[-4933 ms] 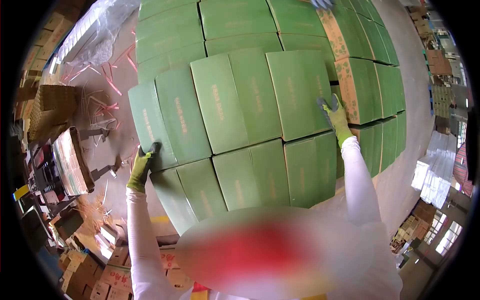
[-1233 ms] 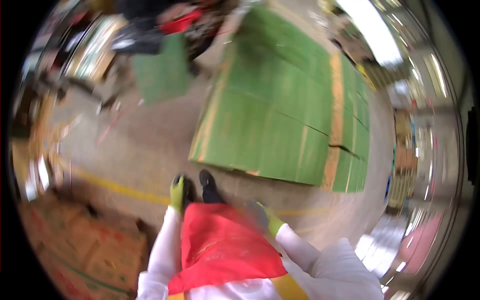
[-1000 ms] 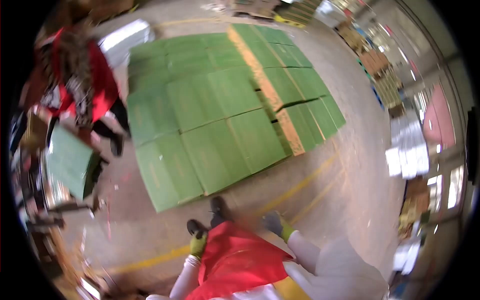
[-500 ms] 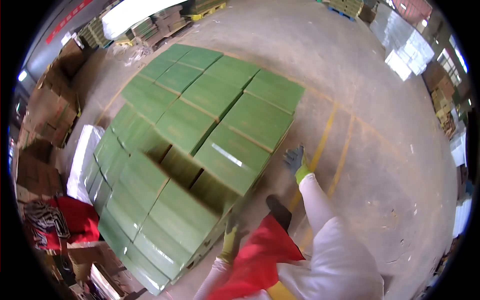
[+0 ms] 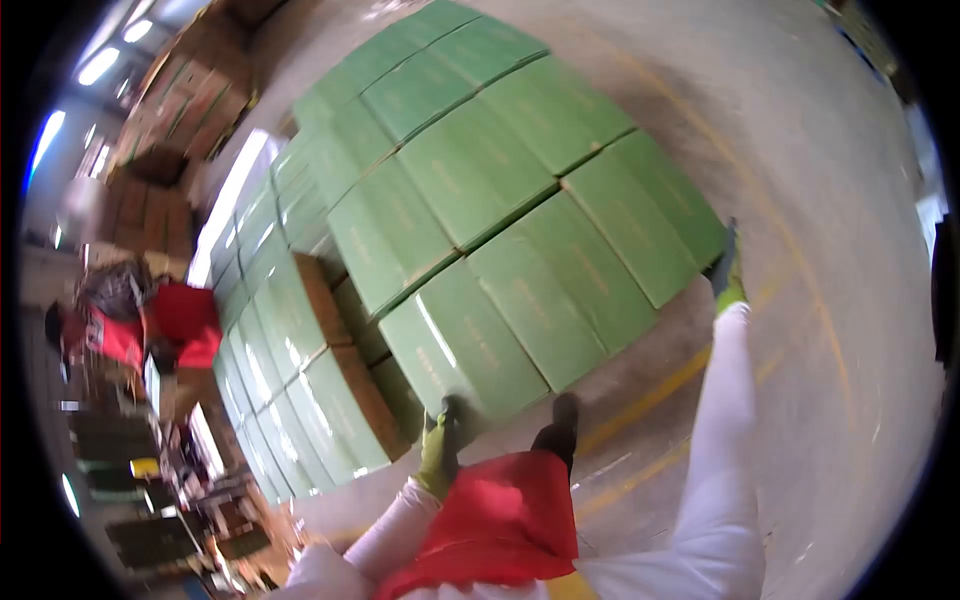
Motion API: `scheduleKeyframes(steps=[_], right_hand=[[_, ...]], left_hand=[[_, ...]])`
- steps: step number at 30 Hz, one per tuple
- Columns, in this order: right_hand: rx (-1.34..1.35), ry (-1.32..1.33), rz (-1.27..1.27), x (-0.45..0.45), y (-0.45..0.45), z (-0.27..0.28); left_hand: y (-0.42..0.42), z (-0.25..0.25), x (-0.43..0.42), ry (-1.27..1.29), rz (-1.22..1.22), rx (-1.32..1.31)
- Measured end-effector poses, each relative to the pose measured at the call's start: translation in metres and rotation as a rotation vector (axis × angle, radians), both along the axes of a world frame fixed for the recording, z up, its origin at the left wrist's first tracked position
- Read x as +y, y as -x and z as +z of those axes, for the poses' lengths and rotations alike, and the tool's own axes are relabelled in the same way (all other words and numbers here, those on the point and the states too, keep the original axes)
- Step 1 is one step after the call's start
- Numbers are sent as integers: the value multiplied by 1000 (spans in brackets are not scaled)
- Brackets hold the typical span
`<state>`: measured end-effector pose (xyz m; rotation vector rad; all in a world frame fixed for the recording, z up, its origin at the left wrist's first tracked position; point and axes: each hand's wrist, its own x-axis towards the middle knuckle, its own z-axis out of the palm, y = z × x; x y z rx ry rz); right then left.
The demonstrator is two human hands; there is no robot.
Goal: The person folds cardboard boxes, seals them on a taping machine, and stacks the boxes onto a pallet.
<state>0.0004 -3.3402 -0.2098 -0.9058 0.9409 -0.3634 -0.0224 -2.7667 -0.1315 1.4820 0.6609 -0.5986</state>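
Green cartons (image 5: pixel 480 190) stand packed side by side in a large block on the floor. My left hand (image 5: pixel 440 450), in a yellow-green and grey glove, rests against the near left corner of the front row, fingers apart. At the right corner of that row, my right hand (image 5: pixel 728 270) is held flat against the outer carton (image 5: pixel 645 215), fingers stretched along its side. A gap with lower cartons (image 5: pixel 365 320) showing lies between this block and another group of green cartons (image 5: pixel 320 400) on the left.
A co-worker in a red apron (image 5: pixel 185 325) stands at the left, beyond the cartons. Brown carton stacks (image 5: pixel 190 100) rise at the upper left. Yellow lines (image 5: pixel 640 410) cross the grey floor (image 5: pixel 820 400) on the right. My shoe (image 5: pixel 565 410) is close to the front row.
My left hand has come up to the front left corner of the block and my right hand to its right corner. The view has shifted, and the co-worker now shows higher at the left.
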Motion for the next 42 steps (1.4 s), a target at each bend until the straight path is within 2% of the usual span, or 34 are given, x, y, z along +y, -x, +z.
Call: scheduleKeyframes(steps=[1,2,3,5,6,8,9,10,12,13,14,15,16,17,18,19,21,24,25,26,27,28,29,30,32,33,36,37,39,41,42], right_hand=[[-51,-57,85,13,1,26],[-11,92,38,19,5,20],[6,69,73,10,9,14],[-19,55,125,7,5,15],[-54,62,141,10,4,21],[-91,35,184,25,5,43],[-39,137,95,20,10,28],[25,238,7,14,16,10],[-184,1,-216,-61,68,-103],[-59,432,-185,-19,54,-69],[82,860,-101,38,50,-49],[114,1086,-17,97,40,-39],[99,1214,72,166,37,-32],[69,1279,181,247,43,-27],[36,1282,314,323,53,-29],[15,1271,471,402,68,-35],[13,1207,826,547,115,-51],[2,1164,1354,718,185,-81],[-51,1165,1507,771,194,-85],[-131,1148,1641,824,198,-87],[-195,995,1846,900,191,-30],[-239,810,2043,982,184,39],[-215,553,2125,1037,185,72],[-118,562,2144,1092,189,117],[-289,536,2196,1153,185,117],[-379,513,2229,1190,181,112],[-317,529,2207,1248,164,73],[-299,515,2182,1269,156,63],[-300,742,2100,1297,119,-28],[-176,671,2051,1354,97,-21],[-225,724,2036,1391,87,-21]], left_hand=[[-4,8,-7,-60,-15,-16],[-16,47,-33,-112,34,70],[-18,47,-34,-73,83,69],[-7,4,-11,43,78,-86],[-2,-16,0,13,58,-111],[-1,-16,5,-127,-81,-143],[-2,-32,15,-198,-142,-147],[9,-78,34,-315,-288,-237],[20,-60,35,-66,23,-313],[22,17,41,-228,-170,-373],[41,25,62,-333,-332,-379],[55,44,86,-18,-301,-330],[68,58,118,-53,-506,-394],[83,77,152,135,-528,-283],[109,59,182,104,-590,-333],[127,61,223,89,-650,-367],[182,48,305,8,-388,-331],[257,43,442,-290,-42,-279],[279,53,487,-421,147,-207],[305,34,526,-312,485,-271],[316,65,567,-367,562,-179],[328,66,605,-396,637,-143],[340,59,637,-416,701,-105],[348,51,661,-450,743,-128],[361,38,709,-540,834,-179],[363,42,735,-446,869,-214],[353,47,781,-127,964,-240],[351,28,800,-183,876,-357],[346,61,850,-11,841,-323],[353,50,907,-73,710,-167],[355,39,944,-122,643,-101]])
